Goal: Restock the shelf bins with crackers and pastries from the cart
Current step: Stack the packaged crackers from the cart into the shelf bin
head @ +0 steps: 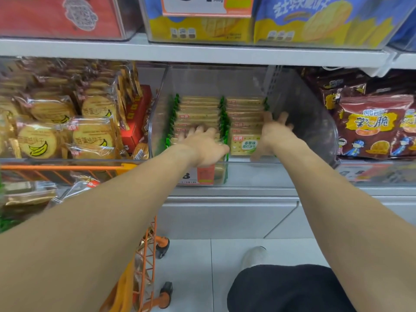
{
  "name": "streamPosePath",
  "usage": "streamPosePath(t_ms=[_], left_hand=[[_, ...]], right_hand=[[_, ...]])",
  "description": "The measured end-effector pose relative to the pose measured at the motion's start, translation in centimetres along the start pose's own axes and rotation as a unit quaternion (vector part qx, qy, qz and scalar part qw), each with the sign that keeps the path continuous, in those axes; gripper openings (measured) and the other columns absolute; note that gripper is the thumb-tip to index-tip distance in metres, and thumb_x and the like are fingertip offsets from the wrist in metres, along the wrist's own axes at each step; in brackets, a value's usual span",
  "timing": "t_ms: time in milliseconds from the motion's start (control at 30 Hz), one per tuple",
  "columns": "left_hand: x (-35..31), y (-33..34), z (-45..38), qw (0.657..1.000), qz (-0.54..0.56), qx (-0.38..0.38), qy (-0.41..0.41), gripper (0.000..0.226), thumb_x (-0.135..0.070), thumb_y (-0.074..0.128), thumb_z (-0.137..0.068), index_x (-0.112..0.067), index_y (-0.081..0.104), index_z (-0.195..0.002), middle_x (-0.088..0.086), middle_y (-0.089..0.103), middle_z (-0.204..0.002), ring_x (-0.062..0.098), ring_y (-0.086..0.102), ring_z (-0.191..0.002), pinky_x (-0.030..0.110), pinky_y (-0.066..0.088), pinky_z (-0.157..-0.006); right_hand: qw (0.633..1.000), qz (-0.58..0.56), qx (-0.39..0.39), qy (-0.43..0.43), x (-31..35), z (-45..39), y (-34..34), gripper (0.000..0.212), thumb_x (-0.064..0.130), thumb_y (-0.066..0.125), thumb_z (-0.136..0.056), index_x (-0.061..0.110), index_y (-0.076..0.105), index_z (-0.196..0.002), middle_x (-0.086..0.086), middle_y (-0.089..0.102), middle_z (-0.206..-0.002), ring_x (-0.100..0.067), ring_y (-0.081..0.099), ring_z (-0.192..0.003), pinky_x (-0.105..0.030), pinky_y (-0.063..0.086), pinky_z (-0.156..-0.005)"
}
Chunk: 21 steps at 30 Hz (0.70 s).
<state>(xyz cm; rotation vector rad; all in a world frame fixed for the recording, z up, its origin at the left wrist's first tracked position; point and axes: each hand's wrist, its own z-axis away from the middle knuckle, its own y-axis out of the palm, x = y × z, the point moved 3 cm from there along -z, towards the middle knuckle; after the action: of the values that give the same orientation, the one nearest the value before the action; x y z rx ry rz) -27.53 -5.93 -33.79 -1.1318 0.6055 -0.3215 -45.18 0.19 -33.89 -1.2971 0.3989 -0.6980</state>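
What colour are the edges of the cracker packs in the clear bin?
Green, on the cracker packs, seen in the head view.

A white shoe rests on the pale tiled floor. Just below the shoe, nearer the camera, lies black fabric, perhaps shorts. Above the shoe runs a grey base panel.

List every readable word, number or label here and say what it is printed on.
"500g": price card on the top-shelf bin.
"香葱味" then "梳打饼干", the second line less sure: front cracker pack in the clear bin.
"8": tag on that bin's front; the rest is blurred.
Banana biscuit packs, dark red bags, blue-yellow bags: print too blurred.
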Motion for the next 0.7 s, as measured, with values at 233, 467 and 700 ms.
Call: streamPosePath(t_ms=[233, 467, 700], left_hand=[[0.0, -0.1, 0.1, 1.000, 0.002, -0.003, 0.002, 0.073, -0.056, 0.040, -0.093, -0.026, 0.019, -0.157, 0.007, 0.007, -0.166, 0.029, 0.003, -0.152, 0.049, 0.002, -0.122], [-0.1, -0.2, 0.2, 1.000, 0.008, -0.012, 0.003, 0.072, -0.055, 0.042, -0.093, -0.025, 0.022, -0.156, 0.008, 0.010, -0.165, 0.030, 0.006, -0.152, 0.049, 0.004, -0.122], [-0.1, -0.1, 0.2, 1.000, 0.007, -0.027, 0.010, 0.068, -0.051, 0.042, -0.093, -0.023, 0.028, -0.154, 0.011, 0.022, -0.160, 0.032, 0.015, -0.148, 0.049, 0.012, -0.120]], right_hand=[[0.999, -0.026, -0.040, -0.018, 0.4, -0.2, -0.2, 0.119, 0.023, 0.098, -0.054, 0.012, 0.029, -0.151, -0.026, 0.019, -0.154, -0.045, 0.055, -0.120, -0.044, 0.052, -0.099], [0.999, -0.042, -0.012, -0.010, 0.4, -0.1, 0.1, 0.118, 0.029, 0.096, -0.056, 0.012, 0.026, -0.150, -0.021, 0.021, -0.149, -0.043, 0.040, -0.133, -0.044, 0.047, -0.105], [0.987, -0.063, -0.128, -0.073, 0.7, 1.9, -1.5, 0.086, 0.037, 0.081, -0.076, 0.015, 0.037, -0.147, -0.020, 0.030, -0.149, -0.041, 0.030, -0.139, -0.057, 0.037, -0.111]])
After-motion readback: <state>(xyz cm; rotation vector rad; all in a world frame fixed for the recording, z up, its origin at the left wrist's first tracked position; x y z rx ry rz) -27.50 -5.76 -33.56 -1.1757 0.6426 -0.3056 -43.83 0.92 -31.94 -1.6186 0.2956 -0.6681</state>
